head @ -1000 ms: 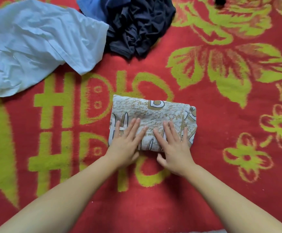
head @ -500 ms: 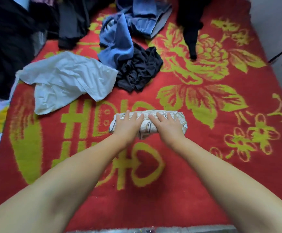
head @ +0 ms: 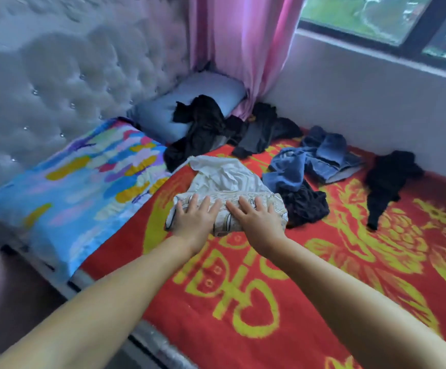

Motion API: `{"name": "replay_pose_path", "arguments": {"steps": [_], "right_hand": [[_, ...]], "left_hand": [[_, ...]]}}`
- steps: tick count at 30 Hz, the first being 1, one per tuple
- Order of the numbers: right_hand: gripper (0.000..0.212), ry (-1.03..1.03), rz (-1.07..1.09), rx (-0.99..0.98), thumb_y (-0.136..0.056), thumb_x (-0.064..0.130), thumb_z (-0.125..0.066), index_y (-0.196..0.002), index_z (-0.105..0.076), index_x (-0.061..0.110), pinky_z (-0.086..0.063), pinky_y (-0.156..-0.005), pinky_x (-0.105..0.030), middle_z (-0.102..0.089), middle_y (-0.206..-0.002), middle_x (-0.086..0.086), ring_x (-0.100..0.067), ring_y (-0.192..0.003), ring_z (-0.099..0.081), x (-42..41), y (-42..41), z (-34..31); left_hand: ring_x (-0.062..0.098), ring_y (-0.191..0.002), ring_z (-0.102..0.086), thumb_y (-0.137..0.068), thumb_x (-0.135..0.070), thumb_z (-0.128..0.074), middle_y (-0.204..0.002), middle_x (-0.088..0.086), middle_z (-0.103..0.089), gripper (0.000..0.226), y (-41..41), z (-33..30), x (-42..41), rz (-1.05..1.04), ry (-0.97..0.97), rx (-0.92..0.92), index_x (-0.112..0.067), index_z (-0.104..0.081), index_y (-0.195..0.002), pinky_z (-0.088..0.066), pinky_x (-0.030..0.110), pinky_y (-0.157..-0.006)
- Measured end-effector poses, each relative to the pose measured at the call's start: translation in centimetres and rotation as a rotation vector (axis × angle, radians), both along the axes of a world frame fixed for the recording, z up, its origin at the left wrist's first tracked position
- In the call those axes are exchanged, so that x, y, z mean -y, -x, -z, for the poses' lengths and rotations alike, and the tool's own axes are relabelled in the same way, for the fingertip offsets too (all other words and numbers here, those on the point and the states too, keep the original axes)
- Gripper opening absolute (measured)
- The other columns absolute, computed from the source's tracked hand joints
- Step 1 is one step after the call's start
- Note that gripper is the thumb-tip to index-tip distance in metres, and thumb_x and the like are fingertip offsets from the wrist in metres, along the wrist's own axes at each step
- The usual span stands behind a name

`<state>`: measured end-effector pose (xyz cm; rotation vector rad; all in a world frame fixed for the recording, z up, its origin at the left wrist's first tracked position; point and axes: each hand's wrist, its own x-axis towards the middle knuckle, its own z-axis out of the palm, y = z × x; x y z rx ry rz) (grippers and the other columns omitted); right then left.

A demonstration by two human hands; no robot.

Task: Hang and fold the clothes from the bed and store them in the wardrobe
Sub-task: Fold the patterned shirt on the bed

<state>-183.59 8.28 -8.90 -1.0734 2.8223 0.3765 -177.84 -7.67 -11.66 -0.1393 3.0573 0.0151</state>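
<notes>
A folded cream garment with a brown print point(head: 275, 209) lies on the red and yellow bed cover point(head: 269, 302). My left hand point(head: 193, 221) rests flat on its left half, fingers straight. On its right half my right hand point(head: 256, 219) lies flat the same way. Behind it a crumpled white shirt point(head: 224, 175) is spread out. To the right lie a dark garment point(head: 307, 203), blue jeans and a blue top point(head: 320, 158), and a black garment point(head: 389, 179) near the wall. More dark clothes point(head: 216, 129) are heaped by the pillow.
A tufted grey headboard point(head: 56, 83) runs along the left. A multicoloured pillow point(head: 83, 177) and a blue pillow point(head: 168, 110) lie at the bed's head. A pink curtain point(head: 243, 43) hangs in the corner under a window point(head: 389, 20). The bed's near edge point(head: 147, 342) is at bottom left.
My view has lifted and swung left, taking in the headboard, pillows and window. Both hands stay flat on the folded garment.
</notes>
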Motion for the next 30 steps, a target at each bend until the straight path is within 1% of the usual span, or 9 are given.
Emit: {"name": "replay_pose_path", "arguments": {"steps": [2, 6, 10, 14, 15, 18, 22, 26, 30], "right_hand": [[0.086, 0.007, -0.098, -0.014, -0.092, 0.012, -0.054, -0.152, 0.004, 0.032, -0.02, -0.112, -0.06, -0.012, -0.155, -0.007, -0.041, -0.142, -0.014, 3.3, -2.5, -1.5], [0.083, 0.003, -0.294, -0.014, -0.093, 0.016, -0.053, -0.152, 0.004, 0.032, -0.018, -0.113, -0.059, -0.009, -0.157, -0.007, -0.039, -0.143, -0.012, 9.5, -9.2, -3.6], [0.075, 0.046, -0.441, 0.005, -0.098, 0.013, -0.043, -0.153, 0.004, 0.034, -0.016, -0.114, -0.058, -0.007, -0.159, -0.006, -0.039, -0.144, -0.008, 15.9, -18.1, -5.0], [0.077, 0.052, -0.61, 0.088, -0.095, 0.016, -0.046, -0.153, 0.001, 0.034, -0.018, -0.114, -0.057, -0.008, -0.16, -0.003, -0.038, -0.145, -0.009, 21.2, -31.3, -4.6], [0.075, 0.05, -0.661, 0.115, -0.095, 0.018, -0.046, -0.153, -0.001, 0.035, -0.018, -0.114, -0.057, -0.008, -0.16, -0.003, -0.038, -0.145, -0.01, 22.2, -34.9, -4.2], [0.064, 0.034, -0.846, 0.156, -0.099, 0.018, -0.035, -0.153, -0.004, 0.035, -0.019, -0.113, -0.057, -0.01, -0.16, -0.004, -0.039, -0.144, -0.013, 25.3, -45.9, -3.6], [0.069, -0.012, -1.07, 0.177, -0.097, 0.016, -0.038, -0.153, -0.001, 0.034, -0.019, -0.113, -0.058, -0.01, -0.16, -0.005, -0.039, -0.144, -0.014, 28.5, -58.9, -3.8], [0.077, -0.028, -1.26, 0.146, -0.094, 0.01, -0.047, -0.153, -0.003, 0.033, -0.022, -0.112, -0.056, -0.014, -0.158, -0.006, -0.038, -0.143, -0.017, 30.6, -68.3, -3.9], [0.082, -0.089, -1.369, 0.145, -0.092, 0.008, -0.051, -0.152, -0.002, 0.035, -0.021, -0.113, -0.056, -0.016, -0.158, -0.006, -0.037, -0.143, -0.017, 32.2, -75.0, -2.7]], "left_hand": [[0.034, -0.146, -0.003, -0.096, -0.002, -0.038, -0.16, 0.005, -0.009, 0.072, -3.8, -1.4, 2.8, -0.092, 0.006, -0.019, -0.025, -0.001, -0.153, -0.011, 0.063, -0.111], [0.033, -0.147, 0.003, -0.094, 0.003, -0.036, -0.161, 0.003, 0.0, 0.077, -13.2, -3.3, 7.4, -0.285, -0.014, 0.021, -0.027, 0.005, -0.153, -0.009, 0.063, -0.112], [0.034, -0.147, 0.005, -0.09, 0.01, -0.035, -0.161, 0.002, 0.004, 0.083, -24.2, -5.6, 11.8, -0.481, -0.001, 0.031, -0.028, 0.006, -0.152, -0.005, 0.061, -0.114], [0.032, -0.147, 0.0, -0.096, -0.002, -0.034, -0.161, 0.002, -0.002, 0.07, -39.2, -6.2, 14.8, -0.67, 0.062, 0.08, -0.026, -0.001, -0.152, -0.005, 0.061, -0.114], [0.033, -0.147, 0.0, -0.096, -0.004, -0.035, -0.161, 0.003, -0.003, 0.068, -43.4, -5.9, 15.1, -0.728, 0.071, 0.1, -0.025, -0.002, -0.152, -0.005, 0.062, -0.114], [0.034, -0.147, 0.001, -0.099, -0.006, -0.03, -0.161, 0.002, -0.001, 0.064, -55.6, -5.6, 15.4, -0.917, 0.048, 0.176, -0.026, 0.0, -0.153, -0.006, 0.062, -0.114], [0.033, -0.147, -0.003, -0.102, -0.013, -0.024, -0.161, 0.0, -0.005, 0.057, -69.4, -5.9, 15.2, -1.147, 0.05, 0.223, -0.028, -0.002, -0.153, -0.01, 0.061, -0.114], [0.034, -0.147, -0.004, -0.098, -0.005, -0.033, -0.161, 0.003, -0.005, 0.068, -79.2, -5.6, 14.2, -1.319, 0.031, 0.234, -0.025, 0.002, -0.153, -0.013, 0.061, -0.113], [0.032, -0.147, -0.007, -0.099, -0.009, -0.036, -0.16, 0.004, -0.009, 0.066, -85.5, -4.5, 13.4, -1.448, 0.0, 0.269, -0.023, -0.001, -0.153, -0.016, 0.061, -0.112]]}}
